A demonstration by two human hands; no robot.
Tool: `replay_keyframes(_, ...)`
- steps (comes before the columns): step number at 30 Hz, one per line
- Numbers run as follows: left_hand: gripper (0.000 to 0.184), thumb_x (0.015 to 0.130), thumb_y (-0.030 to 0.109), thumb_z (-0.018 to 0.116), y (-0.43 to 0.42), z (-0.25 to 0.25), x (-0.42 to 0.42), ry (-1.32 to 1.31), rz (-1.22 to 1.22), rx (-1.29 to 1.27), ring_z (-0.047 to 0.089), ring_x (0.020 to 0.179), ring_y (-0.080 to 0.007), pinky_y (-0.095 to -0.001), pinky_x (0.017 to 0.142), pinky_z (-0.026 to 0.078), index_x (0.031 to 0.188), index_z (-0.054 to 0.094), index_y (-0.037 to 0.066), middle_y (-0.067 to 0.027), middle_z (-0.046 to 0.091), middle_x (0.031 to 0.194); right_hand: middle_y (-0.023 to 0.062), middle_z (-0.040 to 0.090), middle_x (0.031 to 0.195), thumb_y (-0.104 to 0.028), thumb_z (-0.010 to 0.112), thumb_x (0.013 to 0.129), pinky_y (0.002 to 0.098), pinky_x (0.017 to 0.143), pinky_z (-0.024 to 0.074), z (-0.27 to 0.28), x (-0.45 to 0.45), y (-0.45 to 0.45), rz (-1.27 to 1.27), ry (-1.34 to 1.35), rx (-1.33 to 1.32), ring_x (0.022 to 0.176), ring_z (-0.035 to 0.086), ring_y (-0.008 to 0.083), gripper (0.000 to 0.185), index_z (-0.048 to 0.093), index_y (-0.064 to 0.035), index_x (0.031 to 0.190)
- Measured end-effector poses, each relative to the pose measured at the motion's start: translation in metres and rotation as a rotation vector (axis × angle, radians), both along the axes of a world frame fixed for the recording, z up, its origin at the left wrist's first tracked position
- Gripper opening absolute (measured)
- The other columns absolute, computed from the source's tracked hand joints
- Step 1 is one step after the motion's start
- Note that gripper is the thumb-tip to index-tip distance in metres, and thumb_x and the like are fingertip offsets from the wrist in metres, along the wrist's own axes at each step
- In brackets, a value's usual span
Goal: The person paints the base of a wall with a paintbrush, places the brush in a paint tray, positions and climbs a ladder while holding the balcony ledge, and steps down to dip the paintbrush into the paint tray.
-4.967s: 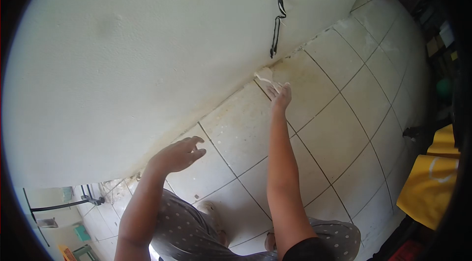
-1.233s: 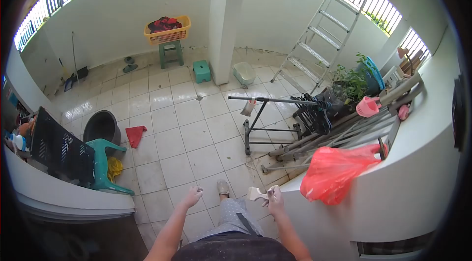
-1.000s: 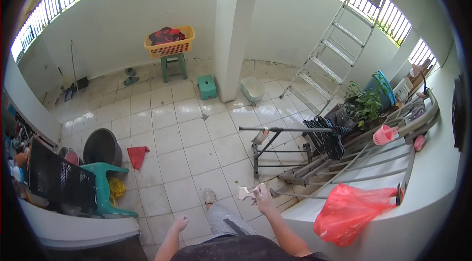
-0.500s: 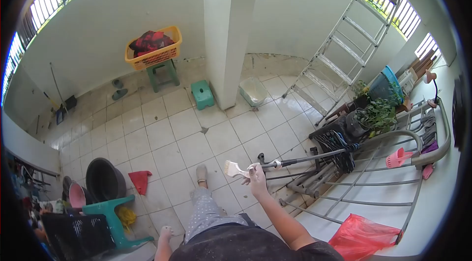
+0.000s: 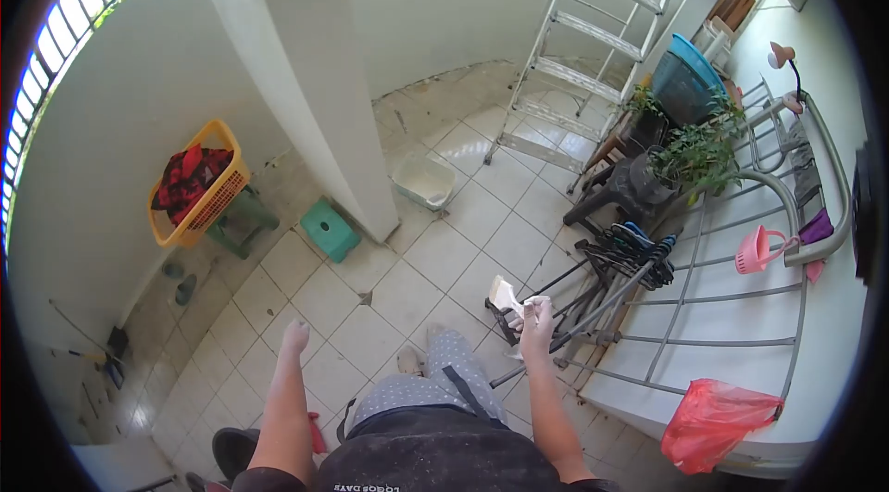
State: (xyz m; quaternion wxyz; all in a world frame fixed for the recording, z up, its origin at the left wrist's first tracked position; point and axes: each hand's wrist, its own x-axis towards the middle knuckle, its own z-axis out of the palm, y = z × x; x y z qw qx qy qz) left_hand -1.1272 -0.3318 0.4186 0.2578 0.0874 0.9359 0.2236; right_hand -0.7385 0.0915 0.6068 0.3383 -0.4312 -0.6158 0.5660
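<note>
My right hand (image 5: 536, 330) is closed round the handle of a paintbrush (image 5: 505, 297), whose bristle end points up and left over the floor. Whitish smears cover that hand and the brush. My left hand (image 5: 295, 336) hangs in front of me at the left, its fingers curled in and nothing visible in them. Below the brush, a dark folding frame with grey poles (image 5: 593, 316) leans near the wall rack. White residue also shows on my left hand.
An aluminium stepladder (image 5: 593, 47) stands ahead, right of a pillar (image 5: 287, 56). By the pillar are a green stool (image 5: 330, 231) and a whitish tub (image 5: 424, 181). A yellow basket of clothes (image 5: 196, 182) sits at left. A metal rack (image 5: 704, 341), potted plant (image 5: 699, 154) and red bag (image 5: 713, 427) line the right.
My view has turned right and moved forward. The brush, still in my right hand, now points more upward. My left arm has swung forward, and my legs have shifted in a step.
</note>
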Motion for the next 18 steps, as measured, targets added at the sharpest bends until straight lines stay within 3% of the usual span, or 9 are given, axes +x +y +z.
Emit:
replay_keyframes(5, 0.032, 0.09, 0.023, 0.054, 0.169, -0.007, -0.072, -0.036, -0.162, 0.354, 0.064, 0.096, -0.0356, -0.0418, 0.083, 0.05, 0.109, 0.061, -0.003, -0.0245, 0.066, 0.101, 0.0065, 0.057, 0.078, -0.027, 0.049, 0.103, 0.0215, 0.047, 0.0403, -0.027, -0.03, 0.05, -0.298, 0.119, -0.172, 0.054, 0.06, 0.0119, 0.022, 0.045, -0.0054, 0.101)
replay_keyframes(9, 0.032, 0.091, 0.023, 0.055, 0.286, 0.007, -0.058, -0.317, -0.393, 0.24, 0.064, 0.096, -0.0326, -0.0399, 0.084, 0.05, 0.111, 0.062, -0.001, -0.0212, 0.067, 0.106, 0.0057, 0.055, 0.077, -0.03, 0.049, 0.103, 0.0205, 0.046, 0.04, -0.061, -0.079, 0.108, -0.29, 0.05, -0.248, 0.054, 0.059, 0.0117, 0.025, 0.044, -0.005, 0.1)
replay_keyframes(12, 0.034, 0.09, 0.024, 0.056, 0.326, -0.028, -0.058, -0.491, -0.454, 0.185, 0.064, 0.1, -0.0328, -0.0401, 0.086, 0.05, 0.113, 0.062, -0.001, -0.0204, 0.067, 0.109, 0.0057, 0.054, 0.079, -0.03, 0.049, 0.103, 0.0216, 0.047, 0.0413, -0.084, -0.129, 0.158, -0.196, -0.014, -0.297, 0.054, 0.059, 0.0115, 0.026, 0.044, -0.0048, 0.101)
replay_keyframes(15, 0.036, 0.09, 0.025, 0.056, 0.365, -0.018, -0.076, -0.495, -0.61, -0.004, 0.064, 0.103, -0.0331, -0.0405, 0.089, 0.05, 0.114, 0.062, -0.001, -0.0221, 0.067, 0.11, 0.0078, 0.057, 0.078, -0.023, 0.054, 0.101, 0.0245, 0.05, 0.0452, -0.089, -0.183, 0.21, -0.081, -0.123, -0.262, 0.057, 0.061, 0.0133, 0.022, 0.044, -0.0038, 0.099)
replay_keyframes(18, 0.036, 0.089, 0.024, 0.056, 0.407, -0.013, -0.113, -0.437, -0.645, 0.01, 0.064, 0.105, -0.0336, -0.0409, 0.09, 0.049, 0.115, 0.062, 0.0, -0.0225, 0.067, 0.109, 0.0101, 0.059, 0.08, -0.019, 0.058, 0.099, 0.0273, 0.054, 0.0477, -0.089, -0.231, 0.262, 0.043, -0.264, -0.146, 0.06, 0.063, 0.015, 0.021, 0.045, -0.0024, 0.096)
